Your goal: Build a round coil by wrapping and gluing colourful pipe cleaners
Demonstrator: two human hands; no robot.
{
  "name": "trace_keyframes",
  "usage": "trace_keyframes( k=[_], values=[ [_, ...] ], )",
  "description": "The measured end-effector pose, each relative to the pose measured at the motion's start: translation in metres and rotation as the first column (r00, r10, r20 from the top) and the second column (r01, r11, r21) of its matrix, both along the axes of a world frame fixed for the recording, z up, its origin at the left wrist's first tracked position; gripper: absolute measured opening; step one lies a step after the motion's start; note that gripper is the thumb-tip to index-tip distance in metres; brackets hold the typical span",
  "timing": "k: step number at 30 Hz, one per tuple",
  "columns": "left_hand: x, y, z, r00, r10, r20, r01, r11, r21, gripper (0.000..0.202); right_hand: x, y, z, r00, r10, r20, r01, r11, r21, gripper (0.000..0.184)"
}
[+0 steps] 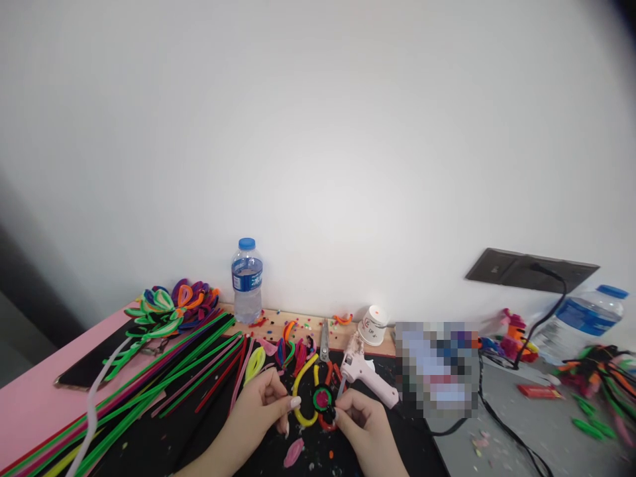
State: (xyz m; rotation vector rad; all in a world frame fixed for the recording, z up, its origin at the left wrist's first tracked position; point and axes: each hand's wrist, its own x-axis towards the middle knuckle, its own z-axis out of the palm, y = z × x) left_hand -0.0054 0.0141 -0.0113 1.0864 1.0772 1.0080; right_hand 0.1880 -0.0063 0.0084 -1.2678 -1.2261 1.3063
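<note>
A pipe-cleaner flower (pixel 323 398) is between my hands, above the black mat. It has a pink-red centre, a green ring, a black outer ring, and yellow and red loops around it. My left hand (pixel 263 402) has its fingers curled, the thumb tip at the left edge of the yellow loop (pixel 296 387). At the black ring's right side, my right hand (pixel 360 419) pinches the flower; its fingertips partly cover what they grip. A white glue gun (pixel 368 377) lies just behind my right hand. A pink pipe-cleaner loop (pixel 293 453) lies below the flower.
Long pipe cleaners (pixel 163 384) spread across the left side, near a finished bundle (pixel 171 305). Against the wall stand a water bottle (pixel 247 281) and a paper cup (pixel 373 326). Scissors (pixel 324 341) lie behind the flower. A black cable (pixel 504 414) crosses the grey surface at right.
</note>
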Motion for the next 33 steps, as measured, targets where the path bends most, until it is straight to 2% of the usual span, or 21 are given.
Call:
trace_keyframes(
  k=[5,10,16,24,33],
  values=[
    [0.002,0.002,-0.008,0.994,0.013,0.106,-0.015,1.0,0.015,0.045,0.0,0.0,0.0,1.0,-0.001,-0.008,0.001,1.0,-0.006,0.033],
    [0.003,0.002,-0.007,0.996,0.037,0.081,-0.036,0.999,-0.006,0.048,0.001,0.0,-0.003,1.0,-0.006,-0.014,0.006,1.0,-0.001,0.033],
    [0.001,0.003,0.003,0.996,0.032,0.078,-0.032,0.999,-0.008,0.035,0.002,0.0,-0.006,1.0,-0.005,-0.012,0.006,1.0,0.021,0.03],
    [-0.002,0.004,-0.001,0.995,0.04,0.088,-0.036,0.998,-0.052,0.037,0.001,0.001,-0.001,1.0,-0.007,-0.002,0.007,1.0,0.006,0.032],
    [-0.002,0.004,0.005,0.991,0.109,0.072,-0.106,0.993,-0.048,0.035,0.002,0.002,-0.004,1.0,0.012,-0.013,-0.012,1.0,0.001,0.029]
  ],
)
